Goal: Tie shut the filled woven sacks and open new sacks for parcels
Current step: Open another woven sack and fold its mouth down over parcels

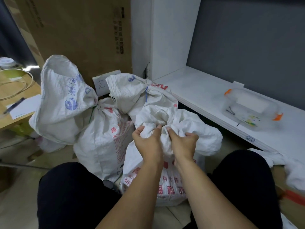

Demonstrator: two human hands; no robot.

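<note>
A filled white woven sack (145, 184) with red print stands between my knees. Its loose top is bunched into a neck, and both hands grip that gathered fabric side by side. My left hand (146, 139) holds the left of the neck, my right hand (181, 141) the right. Behind it stand two more white sacks: one at the left (97, 142), tied with a green tie (91, 113), and one further back (132, 95), tied with a blue tie (146, 95).
A large cardboard box (79, 33) leans behind the sacks. On a low white shelf (206, 100) at the right sits a clear plastic container (250, 109) with orange clips. A wooden table (9, 103) with paper and a pen is at the left. More white sack fabric (290, 167) lies at the right.
</note>
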